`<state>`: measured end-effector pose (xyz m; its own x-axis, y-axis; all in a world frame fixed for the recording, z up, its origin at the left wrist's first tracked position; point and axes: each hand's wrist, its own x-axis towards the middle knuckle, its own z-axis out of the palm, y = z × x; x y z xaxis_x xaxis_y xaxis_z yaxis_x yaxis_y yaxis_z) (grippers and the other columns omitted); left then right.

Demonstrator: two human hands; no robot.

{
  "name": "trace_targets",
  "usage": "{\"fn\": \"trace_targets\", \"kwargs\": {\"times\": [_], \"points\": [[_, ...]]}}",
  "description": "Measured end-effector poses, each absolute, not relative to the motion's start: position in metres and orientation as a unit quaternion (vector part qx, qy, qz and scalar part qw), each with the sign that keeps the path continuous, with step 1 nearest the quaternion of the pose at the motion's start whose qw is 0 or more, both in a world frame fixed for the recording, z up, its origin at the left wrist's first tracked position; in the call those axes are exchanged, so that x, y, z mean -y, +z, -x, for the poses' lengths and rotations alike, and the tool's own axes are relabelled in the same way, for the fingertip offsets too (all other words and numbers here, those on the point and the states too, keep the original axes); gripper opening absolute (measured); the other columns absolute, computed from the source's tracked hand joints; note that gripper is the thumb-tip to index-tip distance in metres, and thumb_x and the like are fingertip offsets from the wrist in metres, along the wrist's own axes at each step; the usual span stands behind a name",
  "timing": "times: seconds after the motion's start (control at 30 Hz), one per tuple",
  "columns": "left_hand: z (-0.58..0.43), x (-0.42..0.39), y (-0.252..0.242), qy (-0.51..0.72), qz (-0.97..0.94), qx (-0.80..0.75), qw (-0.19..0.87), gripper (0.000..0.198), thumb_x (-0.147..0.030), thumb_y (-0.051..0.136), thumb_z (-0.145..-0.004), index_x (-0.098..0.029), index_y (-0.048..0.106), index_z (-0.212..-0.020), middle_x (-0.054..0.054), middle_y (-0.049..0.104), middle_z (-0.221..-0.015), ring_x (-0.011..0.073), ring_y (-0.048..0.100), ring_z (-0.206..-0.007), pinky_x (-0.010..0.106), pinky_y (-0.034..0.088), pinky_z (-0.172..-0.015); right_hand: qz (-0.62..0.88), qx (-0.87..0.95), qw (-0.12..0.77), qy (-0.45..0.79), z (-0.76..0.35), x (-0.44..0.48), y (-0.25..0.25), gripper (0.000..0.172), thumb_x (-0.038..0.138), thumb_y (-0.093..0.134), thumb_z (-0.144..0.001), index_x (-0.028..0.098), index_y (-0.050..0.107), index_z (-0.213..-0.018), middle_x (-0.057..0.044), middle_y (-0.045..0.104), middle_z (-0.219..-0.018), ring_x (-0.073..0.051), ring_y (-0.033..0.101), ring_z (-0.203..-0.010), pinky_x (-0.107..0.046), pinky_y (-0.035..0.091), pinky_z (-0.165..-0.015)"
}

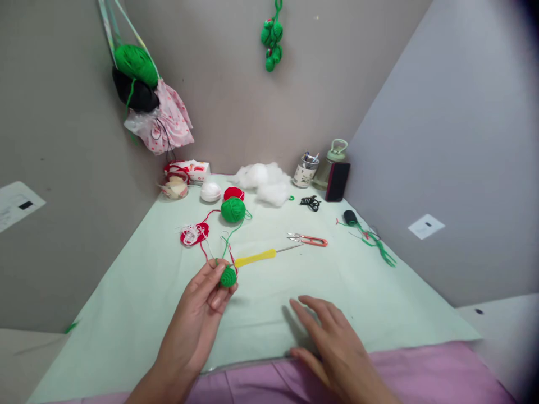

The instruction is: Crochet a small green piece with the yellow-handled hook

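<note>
while the left hand (206, 297) pinches a small green crocheted piece (228, 277) between thumb and fingertips, just above the pale green table cover (126, 314) near its front edge, the right hand (332, 342) hovers empty beside it, fingers spread and slightly blurred, so whether it touches the cloth is hard to tell. green yarn runs from the piece back to a green yarn ball (233, 210) toward the middle. a yellow-handled crochet hook (265, 256) lies just behind the piece, and orange-handled thread snips (309, 240) lie beyond it. white stuffing (263, 180) sits at the back edge.
</note>
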<state>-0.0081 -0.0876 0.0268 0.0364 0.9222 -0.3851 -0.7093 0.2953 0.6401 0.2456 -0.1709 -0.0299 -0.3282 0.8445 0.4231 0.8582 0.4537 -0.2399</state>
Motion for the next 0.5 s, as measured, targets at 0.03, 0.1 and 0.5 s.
{"fn": "trace_targets", "kwargs": {"times": [0.03,0.1,0.5], "points": [[0.008,0.088,0.027,0.578,-0.137,-0.385,0.707,0.032,-0.028,0.098,-0.073,-0.015,0.075,-0.090,-0.009,0.051,-0.066,0.0034,0.034,-0.052,0.023,0.060,-0.077,0.515,0.827,0.213,-0.064,-0.245,0.170,-0.036,0.039,0.035,0.065,-0.100,0.021,0.069,-0.136,-0.017,0.078,-0.122,-0.033,0.076,-0.105,-0.047,0.068,-0.085],[0.006,0.088,0.028,0.578,-0.140,-0.384,0.707,0.031,-0.028,0.098,-0.073,-0.015,0.075,-0.089,-0.009,0.048,-0.064,0.0038,0.034,-0.051,0.022,0.060,-0.077,0.503,0.838,0.166,-0.130,-0.242,0.168,-0.046,0.032,0.028,0.061,-0.102,0.016,0.071,-0.130,-0.018,0.080,-0.116,-0.031,0.077,-0.097,-0.045,0.068,-0.082],[0.002,0.102,0.029,0.569,-0.159,-0.371,0.717,0.031,-0.031,0.097,-0.075,-0.015,0.074,-0.088,-0.009,0.054,-0.070,0.0012,0.033,-0.050,0.022,0.057,-0.077,0.443,0.839,0.313,0.043,-0.244,0.201,-0.068,0.026,0.025,0.062,-0.103,0.033,0.071,-0.126,-0.009,0.083,-0.108,-0.025,0.081,-0.090,-0.036,0.070,-0.074]]}}
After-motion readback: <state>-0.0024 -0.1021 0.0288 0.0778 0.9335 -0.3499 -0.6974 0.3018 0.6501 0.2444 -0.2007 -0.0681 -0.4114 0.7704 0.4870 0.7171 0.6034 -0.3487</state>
